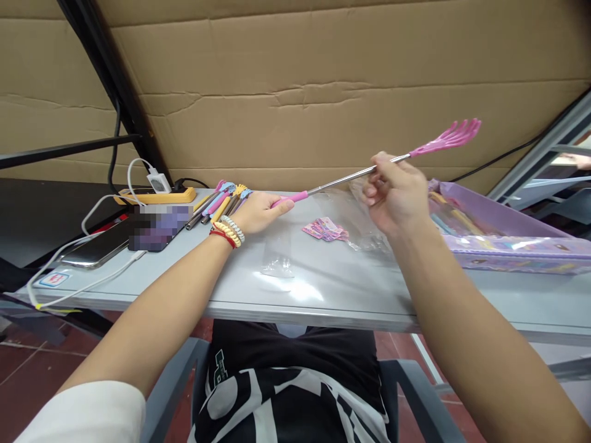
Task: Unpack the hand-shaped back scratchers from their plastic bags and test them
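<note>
A telescopic back scratcher [344, 179] with a pink claw head and pink handle stretches between my hands, its silver rod extended and slanting up to the right. My left hand [259, 212] is closed round the pink handle. Just below the claw, my right hand [398, 187] pinches the rod between thumb and fingers. Several more back scratchers [219, 202], in yellow, pink, blue and dark colours, lie collapsed in a bunch beyond my left wrist. Small pink printed cards [325, 229] are piled on the table between my hands, next to clear plastic bags [364, 231].
An open purple box [512, 245] holding wrapped coloured items stands on the right of the grey table [318, 301]. At left lie two phones [159, 231] with white cables and a yellow power strip [170, 195]. Cardboard [323, 92] walls off the back.
</note>
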A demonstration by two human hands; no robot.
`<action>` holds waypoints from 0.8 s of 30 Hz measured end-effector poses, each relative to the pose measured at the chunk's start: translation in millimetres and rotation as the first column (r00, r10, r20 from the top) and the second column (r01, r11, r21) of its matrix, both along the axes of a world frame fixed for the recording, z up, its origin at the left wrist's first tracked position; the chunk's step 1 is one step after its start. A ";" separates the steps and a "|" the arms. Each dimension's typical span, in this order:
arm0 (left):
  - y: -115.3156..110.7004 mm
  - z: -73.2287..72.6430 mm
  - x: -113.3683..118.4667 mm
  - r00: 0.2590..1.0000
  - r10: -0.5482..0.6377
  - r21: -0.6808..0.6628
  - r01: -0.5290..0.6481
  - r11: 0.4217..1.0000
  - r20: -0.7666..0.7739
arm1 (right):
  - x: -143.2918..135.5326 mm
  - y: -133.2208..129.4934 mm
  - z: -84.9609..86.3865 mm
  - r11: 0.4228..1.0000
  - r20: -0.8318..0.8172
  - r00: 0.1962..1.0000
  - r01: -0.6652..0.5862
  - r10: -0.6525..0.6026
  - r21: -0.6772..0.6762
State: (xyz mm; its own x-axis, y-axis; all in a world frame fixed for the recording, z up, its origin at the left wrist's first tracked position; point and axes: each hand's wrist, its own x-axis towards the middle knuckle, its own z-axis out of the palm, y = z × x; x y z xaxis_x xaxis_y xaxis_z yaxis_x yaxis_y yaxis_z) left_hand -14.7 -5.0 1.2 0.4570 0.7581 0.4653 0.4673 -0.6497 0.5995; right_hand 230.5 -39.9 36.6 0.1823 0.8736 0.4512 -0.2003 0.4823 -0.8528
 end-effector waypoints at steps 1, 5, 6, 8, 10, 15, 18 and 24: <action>-0.5 -1.2 1.4 1.000 0.002 0.032 -0.001 0.999 -0.031 | -7.0 -0.7 -3.4 0.998 0.008 0.999 -0.033 0.034 -0.046; -3.7 -2.1 9.7 0.985 -0.007 0.168 0.036 0.985 -0.171 | -30.6 -5.2 -17.6 0.966 0.115 0.970 -0.191 0.212 -0.172; -4.8 -1.5 11.8 0.982 -0.015 0.190 0.051 0.980 -0.189 | -33.9 -6.3 -20.3 0.957 0.148 0.957 -0.223 0.252 -0.185; -7.5 0.2 15.0 0.978 -0.028 0.222 0.074 0.972 -0.207 | -37.1 -8.1 -23.8 0.947 0.195 0.935 -0.259 0.295 -0.191; -10.4 1.7 17.6 0.978 -0.035 0.243 0.085 0.966 -0.203 | -37.4 -9.0 -25.0 0.949 0.218 0.929 -0.264 0.298 -0.174; -16.8 2.0 26.3 0.986 -0.106 0.272 0.137 0.952 -0.129 | -40.1 -10.1 -24.6 0.962 0.292 0.917 -0.248 0.272 -0.118; -19.7 1.8 30.9 0.979 -0.154 0.255 0.183 0.949 -0.132 | -44.0 -11.5 -26.0 0.967 0.349 0.901 -0.238 0.256 -0.094; -21.2 1.1 33.4 0.992 -0.112 0.230 0.124 0.965 -0.064 | -50.2 -10.7 -27.9 0.991 0.343 0.935 -0.118 0.087 0.069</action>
State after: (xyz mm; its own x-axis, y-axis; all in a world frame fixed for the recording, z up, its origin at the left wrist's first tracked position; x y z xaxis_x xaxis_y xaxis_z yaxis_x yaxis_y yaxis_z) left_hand 18.7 -26.2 2.3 0.5638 0.5708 0.5970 0.4048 -0.8210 0.4027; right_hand 180.3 -50.6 8.6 -0.0833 0.8337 0.5459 0.0407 0.5502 -0.8340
